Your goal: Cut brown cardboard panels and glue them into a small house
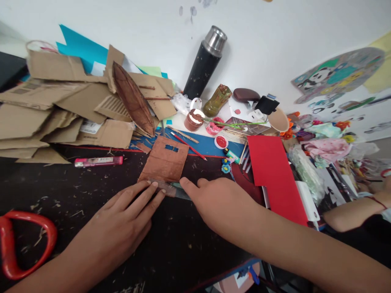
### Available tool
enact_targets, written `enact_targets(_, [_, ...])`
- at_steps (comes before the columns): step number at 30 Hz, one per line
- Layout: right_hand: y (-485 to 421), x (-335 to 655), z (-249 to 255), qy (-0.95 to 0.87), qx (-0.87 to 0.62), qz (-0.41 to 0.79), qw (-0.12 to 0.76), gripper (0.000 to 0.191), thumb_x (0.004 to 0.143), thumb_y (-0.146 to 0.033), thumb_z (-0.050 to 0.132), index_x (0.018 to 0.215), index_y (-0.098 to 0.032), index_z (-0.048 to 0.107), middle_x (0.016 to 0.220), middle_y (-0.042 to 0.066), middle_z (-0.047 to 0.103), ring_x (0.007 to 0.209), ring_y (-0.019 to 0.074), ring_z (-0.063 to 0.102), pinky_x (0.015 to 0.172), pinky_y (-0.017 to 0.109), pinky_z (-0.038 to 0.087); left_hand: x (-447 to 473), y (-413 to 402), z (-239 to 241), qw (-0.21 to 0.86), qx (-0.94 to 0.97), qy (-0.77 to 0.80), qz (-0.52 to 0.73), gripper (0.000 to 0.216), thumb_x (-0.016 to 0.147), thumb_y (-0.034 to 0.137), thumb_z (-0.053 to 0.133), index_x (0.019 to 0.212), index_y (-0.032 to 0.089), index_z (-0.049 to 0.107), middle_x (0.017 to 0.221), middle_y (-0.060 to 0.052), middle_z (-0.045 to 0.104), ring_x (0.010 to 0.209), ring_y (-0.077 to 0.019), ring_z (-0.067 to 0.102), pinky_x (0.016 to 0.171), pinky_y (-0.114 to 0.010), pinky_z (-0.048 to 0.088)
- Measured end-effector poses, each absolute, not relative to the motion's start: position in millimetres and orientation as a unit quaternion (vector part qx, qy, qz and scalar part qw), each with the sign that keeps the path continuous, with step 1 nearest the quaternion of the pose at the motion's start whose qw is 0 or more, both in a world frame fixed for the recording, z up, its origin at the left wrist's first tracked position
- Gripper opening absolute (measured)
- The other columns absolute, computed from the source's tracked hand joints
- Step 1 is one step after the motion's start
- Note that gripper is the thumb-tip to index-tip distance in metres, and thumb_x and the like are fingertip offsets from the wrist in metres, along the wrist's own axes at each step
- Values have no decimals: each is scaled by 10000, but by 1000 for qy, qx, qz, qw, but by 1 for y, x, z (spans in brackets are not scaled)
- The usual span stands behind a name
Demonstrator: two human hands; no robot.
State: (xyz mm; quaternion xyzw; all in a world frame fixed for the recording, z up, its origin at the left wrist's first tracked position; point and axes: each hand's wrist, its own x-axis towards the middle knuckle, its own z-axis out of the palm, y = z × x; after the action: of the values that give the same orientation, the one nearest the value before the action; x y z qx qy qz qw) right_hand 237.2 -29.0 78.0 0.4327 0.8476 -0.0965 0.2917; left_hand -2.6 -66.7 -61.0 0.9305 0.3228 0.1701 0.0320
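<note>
A brown-painted cardboard piece [163, 160] with a small rectangular cut-out lies flat on the dark table. Along its near edge runs a narrow, see-through strip [166, 189] that looks like a ruler. My left hand [125, 213] presses on this strip with stretched fingertips, palm down. At the strip's right end is my right hand [221, 199], its index finger pointing left and the other fingers curled under. What the right hand grips, if anything, is hidden beneath it. Close behind the cardboard lies a red pencil [189, 146].
Stacked cardboard scraps [45, 110] fill the back left, near a pink cutter [99, 161]. Red-handled scissors [49, 236] lie at the near left. A black flask [203, 65], paint pots [194, 120] and red card [275, 171] stand or lie behind. Another person's arm [357, 213] shows right.
</note>
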Motion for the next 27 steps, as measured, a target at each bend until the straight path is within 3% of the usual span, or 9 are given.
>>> enact_targets(7, [-27, 250, 82, 848, 451, -120, 251, 451, 1002, -124, 588, 1450, -174, 592, 945, 80, 774, 724, 219, 744, 517, 299, 352, 0, -66, -57, 18, 931, 324, 168, 530, 1028, 222, 436, 1522, 135, 607, 1447, -156, 713, 1373, -375, 586, 1132, -557, 462])
enact_targets(12, [-29, 249, 88, 840, 466, -123, 250, 516, 1062, -155, 533, 1576, -180, 489, 1063, 107, 789, 800, 236, 759, 555, 313, 383, 3, -68, -55, 38, 922, 350, 162, 502, 1029, 222, 441, 1469, 146, 670, 1431, -142, 727, 1385, -364, 581, 1157, -535, 459])
enact_targets(19, [-28, 239, 78, 853, 449, -119, 237, 459, 1048, -139, 527, 1506, -167, 543, 987, 90, 774, 761, 236, 753, 546, 318, 392, 3, -69, -58, 42, 920, 350, 170, 534, 1026, 219, 433, 1525, 168, 617, 1464, -148, 697, 1401, -355, 576, 1169, -557, 456])
enact_targets(27, [-23, 234, 68, 863, 442, -113, 215, 431, 1035, -136, 534, 1465, -158, 551, 958, 91, 765, 742, 219, 744, 547, 305, 371, 5, -68, -52, 39, 918, 358, 164, 494, 1032, 242, 438, 1447, 145, 689, 1396, -153, 732, 1350, -357, 602, 1153, -533, 464])
